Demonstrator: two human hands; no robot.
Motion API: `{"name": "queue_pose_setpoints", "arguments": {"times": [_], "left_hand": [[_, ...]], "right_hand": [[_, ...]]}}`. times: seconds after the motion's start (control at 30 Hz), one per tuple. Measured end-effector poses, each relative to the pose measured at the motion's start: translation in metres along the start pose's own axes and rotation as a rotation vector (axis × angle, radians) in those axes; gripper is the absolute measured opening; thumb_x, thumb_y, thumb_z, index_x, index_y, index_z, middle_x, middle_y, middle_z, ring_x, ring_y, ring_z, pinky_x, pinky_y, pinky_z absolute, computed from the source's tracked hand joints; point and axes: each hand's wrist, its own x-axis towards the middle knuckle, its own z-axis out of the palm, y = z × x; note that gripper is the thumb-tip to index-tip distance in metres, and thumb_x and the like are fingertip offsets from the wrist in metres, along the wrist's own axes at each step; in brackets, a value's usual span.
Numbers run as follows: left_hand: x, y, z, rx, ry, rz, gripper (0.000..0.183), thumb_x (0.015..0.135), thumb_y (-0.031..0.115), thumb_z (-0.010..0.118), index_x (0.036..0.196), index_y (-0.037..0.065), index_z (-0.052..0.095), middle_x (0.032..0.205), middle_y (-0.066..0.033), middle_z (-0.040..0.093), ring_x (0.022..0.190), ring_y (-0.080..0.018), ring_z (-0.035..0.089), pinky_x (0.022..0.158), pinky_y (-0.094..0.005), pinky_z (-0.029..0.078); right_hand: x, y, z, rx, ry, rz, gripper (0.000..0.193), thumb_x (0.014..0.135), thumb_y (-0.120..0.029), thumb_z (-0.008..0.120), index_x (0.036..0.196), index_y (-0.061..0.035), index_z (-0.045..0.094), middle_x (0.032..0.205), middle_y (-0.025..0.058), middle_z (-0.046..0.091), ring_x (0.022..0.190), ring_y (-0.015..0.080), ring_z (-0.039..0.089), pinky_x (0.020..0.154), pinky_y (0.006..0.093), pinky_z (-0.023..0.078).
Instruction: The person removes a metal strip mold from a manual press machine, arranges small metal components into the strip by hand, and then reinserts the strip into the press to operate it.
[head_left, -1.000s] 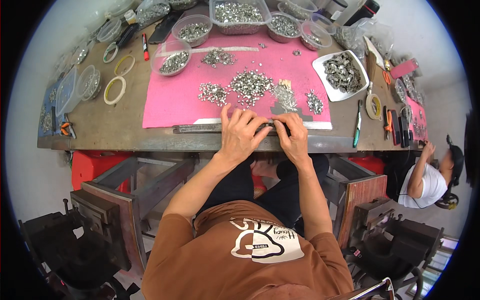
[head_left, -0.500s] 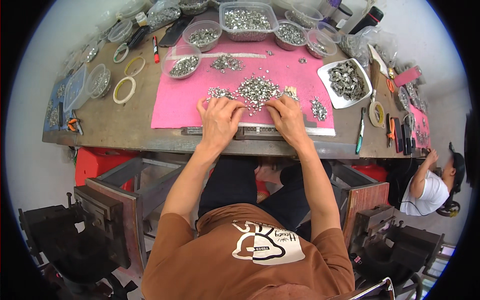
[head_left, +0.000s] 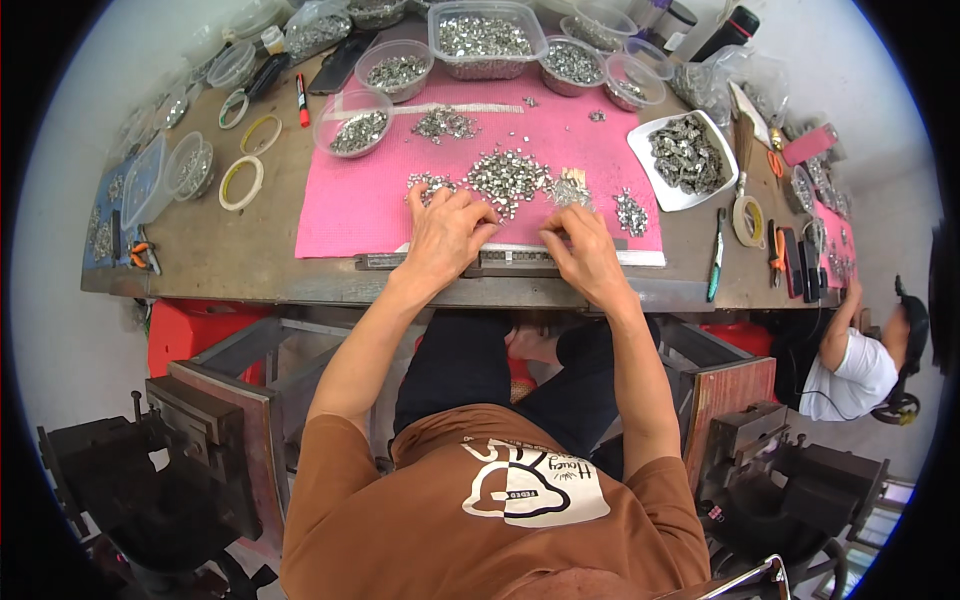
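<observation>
My left hand (head_left: 443, 235) is at the near edge of the pink mat (head_left: 340, 205), palm down. Its thumb and forefinger are pinched together over a narrow dark metal rail (head_left: 515, 258). My right hand (head_left: 583, 250) is curled at the rail's right part, fingertips pressed together. Whatever either hand pinches is too small or hidden to make out. A row of small pieces seems to lie along the rail between the hands. Just beyond are a heap of small shiny metal pieces (head_left: 507, 177), a smaller heap (head_left: 430, 184) partly behind my left fingers, and a cluster (head_left: 570, 188) beyond my right hand.
Clear tubs (head_left: 486, 70) and bowls (head_left: 355, 143) of metal pieces stand along the back. A white dish (head_left: 683, 203) holds darker pieces at right. Tape rolls (head_left: 240, 183), a red marker (head_left: 303, 100) and pliers (head_left: 776, 250) lie around. A co-worker (head_left: 855, 370) sits far right.
Both hands have drawn back from the heaps toward the rail. The cluster beyond my right hand shows more fully. The whole view has shifted slightly.
</observation>
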Motion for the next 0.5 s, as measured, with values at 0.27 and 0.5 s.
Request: {"name": "queue_pose_setpoints", "arguments": {"times": [0.27, 0.5], "left_hand": [[0.0, -0.001, 0.002, -0.001, -0.002, 0.001, 0.01, 0.089, 0.024, 0.074, 0.093, 0.016, 0.076, 0.083, -0.003, 0.061, 0.092, -0.0233, 0.058, 0.106, -0.0523, 0.029], [0.0, 0.001, -0.001, -0.005, -0.051, -0.031, 0.007, 0.088, 0.021, 0.073, 0.091, 0.016, 0.075, 0.089, -0.0034, 0.062, 0.095, -0.0251, 0.059, 0.107, -0.0591, 0.028]], "right_hand": [[-0.023, -0.009, 0.009, -0.07, 0.034, -0.133, 0.013, 0.084, -0.003, 0.073, 0.094, -0.0038, 0.064, 0.091, 0.0086, 0.059, 0.09, 0.0289, 0.059, 0.084, 0.0402, 0.042], [-0.007, -0.003, 0.011, -0.054, 0.034, -0.101, 0.009, 0.085, -0.006, 0.073, 0.092, -0.0051, 0.068, 0.086, 0.0086, 0.06, 0.088, 0.0287, 0.06, 0.081, 0.0404, 0.042]]}}
